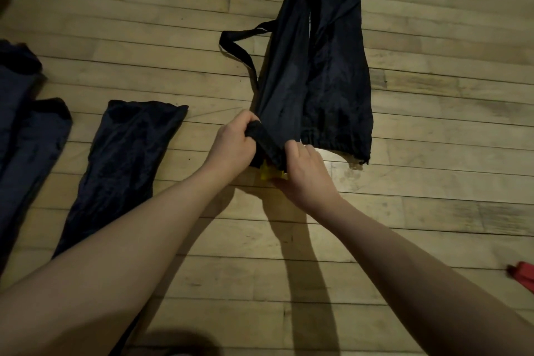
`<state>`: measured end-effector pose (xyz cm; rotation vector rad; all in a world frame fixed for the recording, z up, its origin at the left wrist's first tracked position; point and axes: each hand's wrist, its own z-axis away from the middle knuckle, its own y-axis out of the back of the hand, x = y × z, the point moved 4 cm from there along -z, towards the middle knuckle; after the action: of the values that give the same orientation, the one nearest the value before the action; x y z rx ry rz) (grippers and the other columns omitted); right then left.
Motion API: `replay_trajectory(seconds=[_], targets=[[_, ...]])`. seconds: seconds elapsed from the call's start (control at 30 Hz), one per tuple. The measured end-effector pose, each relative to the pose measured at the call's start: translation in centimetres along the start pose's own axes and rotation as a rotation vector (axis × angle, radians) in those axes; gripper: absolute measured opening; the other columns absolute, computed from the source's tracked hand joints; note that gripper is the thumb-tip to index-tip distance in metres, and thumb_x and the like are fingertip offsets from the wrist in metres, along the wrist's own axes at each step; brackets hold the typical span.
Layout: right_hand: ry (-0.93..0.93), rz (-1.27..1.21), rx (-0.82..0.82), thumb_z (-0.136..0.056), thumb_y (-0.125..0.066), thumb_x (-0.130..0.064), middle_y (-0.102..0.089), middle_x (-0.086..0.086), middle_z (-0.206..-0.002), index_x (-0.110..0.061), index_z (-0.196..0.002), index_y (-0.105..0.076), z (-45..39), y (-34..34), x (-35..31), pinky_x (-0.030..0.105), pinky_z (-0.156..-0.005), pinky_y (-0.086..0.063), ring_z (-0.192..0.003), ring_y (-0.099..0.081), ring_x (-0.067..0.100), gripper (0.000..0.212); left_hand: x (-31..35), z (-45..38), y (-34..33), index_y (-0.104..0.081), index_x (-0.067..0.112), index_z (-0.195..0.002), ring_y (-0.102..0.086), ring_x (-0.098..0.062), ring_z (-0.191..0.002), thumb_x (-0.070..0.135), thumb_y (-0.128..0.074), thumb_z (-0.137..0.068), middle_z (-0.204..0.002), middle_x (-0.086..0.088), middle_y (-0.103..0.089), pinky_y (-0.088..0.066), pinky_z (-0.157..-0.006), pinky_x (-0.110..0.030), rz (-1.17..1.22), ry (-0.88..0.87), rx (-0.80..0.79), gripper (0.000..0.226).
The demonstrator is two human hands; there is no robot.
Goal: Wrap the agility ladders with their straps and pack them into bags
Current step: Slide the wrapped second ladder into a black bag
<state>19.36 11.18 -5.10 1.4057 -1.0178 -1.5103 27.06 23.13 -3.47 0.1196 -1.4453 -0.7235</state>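
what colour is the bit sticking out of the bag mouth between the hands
Yellow. The ladder end peeks from the dark bag; the head view shows it best.

Both your bare forearms reach forward and angle inward, so your hands meet close together. Your left hand (231, 143) is curled into a grip, thumb on top, knuckles facing you. Your right hand (306, 173) lies palm down, fingers bent and pinching.

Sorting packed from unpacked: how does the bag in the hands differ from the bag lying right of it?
The held bag looks filled, with yellow ladder at its mouth and both hands gripping that end; the right bag lies flatter and untouched. The held bag shows a strap loop; the other shows none. Both are dark.
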Motion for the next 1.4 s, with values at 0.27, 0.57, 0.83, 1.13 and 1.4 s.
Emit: replay_trajectory(seconds=[0.27, 0.57, 0.83, 1.13, 1.4], targets=[[0.090, 0.128, 0.076, -0.073, -0.077, -0.009, -0.057, 0.009, -0.063, -0.009, -0.077, -0.051, -0.5, -0.7, 0.9, 0.030, -0.053, -0.026, -0.058, -0.052, 0.032, 0.026, 0.0, 0.2, 0.0, -0.052, 0.017, -0.103, -0.053, -0.017, -0.087, 0.000, -0.052, -0.084, -0.098, -0.001, -0.056, -0.047, -0.072, -0.030, -0.143, -0.022, -0.062, 0.025], [-0.108, 0.160, 0.092, -0.090, -0.061, -0.032, -0.066, 0.008, -0.074, -0.012, -0.093, -0.056, -1.7, 0.5, 0.8, 0.030, -0.052, -0.030, -0.070, -0.064, 0.033, 0.020, 0.4, 1.8, -0.5, -0.038, 0.020, -0.118, -0.059, -0.018, -0.085, 0.010, -0.060, -0.086, -0.108, -0.003, -0.058, -0.052, -0.071, -0.032, -0.155, -0.054, -0.050, 0.040], [-0.266, 0.120, 0.067, -0.093, -0.055, -0.039, -0.068, 0.006, -0.088, -0.014, -0.113, -0.046, -2.5, 0.8, 1.2, 0.031, -0.056, -0.033, -0.080, -0.065, 0.031, 0.034, -0.3, 0.1, -1.8, -0.015, 0.021, -0.148, -0.059, -0.025, -0.101, 0.034, -0.064, -0.089, -0.131, -0.008, -0.044, -0.048, -0.065, -0.034, -0.767, -0.117, -0.067, 0.077], [-0.261, 0.179, 0.089, -0.095, -0.055, -0.030, -0.066, 0.004, -0.080, -0.015, -0.097, -0.057, -4.1, -0.1, 3.2, 0.030, -0.056, -0.032, -0.077, -0.065, 0.029, 0.015, -0.3, -2.2, -3.8, -0.017, 0.010, -0.148, -0.058, -0.023, -0.100, 0.032, -0.055, -0.095, -0.133, -0.011, -0.040, -0.041, -0.059, -0.031, -1.148, -0.321, -0.055, 0.069], [-0.131, 0.200, 0.233, -0.057, -0.086, -0.008, -0.044, -0.002, -0.044, -0.016, -0.060, -0.047, -5.9, -0.1, 3.9, 0.019, -0.044, -0.013, -0.038, -0.048, 0.022, 0.040, 0.9, -5.8, -4.2, -0.015, 0.010, -0.150, -0.059, -0.024, -0.099, 0.018, -0.051, -0.097, -0.135, -0.012, -0.039, -0.042, -0.059, -0.033, -1.269, -0.389, -0.095, 0.064]])
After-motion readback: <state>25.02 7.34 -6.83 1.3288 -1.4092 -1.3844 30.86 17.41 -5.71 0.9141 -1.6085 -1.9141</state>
